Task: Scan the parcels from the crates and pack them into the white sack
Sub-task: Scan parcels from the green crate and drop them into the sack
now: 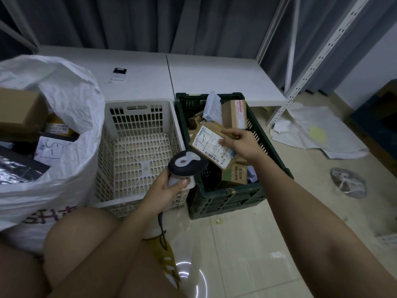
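Head view: well along, by the look of it. White sack (64, 134) at nine o'clock already stuffed with boxes and flat packets nearly to its rim. White crate (137, 147) at the centre bare to its slotted floor. Green crate (225, 190) at three o'clock of it with several cartons yet inside, so more scanning and packing left.

Left hand (165, 188) wrapped round the grip of the scanner (187, 163), its head aimed up toward two o'clock. Right hand (240, 145) pinching a small brown parcel (211, 145) by its far edge, above the green crate's near-left corner. Parcel tilted, label facing the scanner: white, printed, barcode strip along the lower edge, a little creased. Scanner just beside the parcel, apparently not touching. Judged mid-scan, packing of this one still to come.
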A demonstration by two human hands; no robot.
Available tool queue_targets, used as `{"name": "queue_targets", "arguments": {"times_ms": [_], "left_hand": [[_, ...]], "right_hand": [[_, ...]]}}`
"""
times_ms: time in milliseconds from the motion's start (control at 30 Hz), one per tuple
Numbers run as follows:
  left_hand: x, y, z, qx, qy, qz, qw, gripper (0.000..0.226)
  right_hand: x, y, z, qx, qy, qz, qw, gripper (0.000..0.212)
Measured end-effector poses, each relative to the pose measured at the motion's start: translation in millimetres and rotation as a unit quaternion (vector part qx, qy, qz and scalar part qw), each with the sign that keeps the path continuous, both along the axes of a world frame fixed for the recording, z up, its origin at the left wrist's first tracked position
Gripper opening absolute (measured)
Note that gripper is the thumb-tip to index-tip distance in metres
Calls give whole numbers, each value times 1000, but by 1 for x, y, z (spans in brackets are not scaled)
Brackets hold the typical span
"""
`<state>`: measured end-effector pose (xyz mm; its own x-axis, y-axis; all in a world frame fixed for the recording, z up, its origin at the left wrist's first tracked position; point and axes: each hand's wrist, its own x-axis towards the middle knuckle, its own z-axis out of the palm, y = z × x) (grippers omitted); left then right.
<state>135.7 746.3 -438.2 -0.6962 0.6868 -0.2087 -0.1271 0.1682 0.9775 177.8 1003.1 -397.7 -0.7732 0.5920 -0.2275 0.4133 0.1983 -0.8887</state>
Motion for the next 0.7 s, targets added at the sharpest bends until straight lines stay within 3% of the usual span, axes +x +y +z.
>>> {"name": "queue_targets", "arguments": {"times_ms": [167,467,700], "left_hand": [[-25,0,33,20,69,62,995,51],[-47,-31,178,99,247,165,950,45],[-28,-126,233,84,321,226,916,44]], "right_hand": [[-8,-31,23,5,74,-12,997,42],[-46,-101,126,95,219,-25,971,27],[-74,-184,181,28,275,44,960,30]]}}
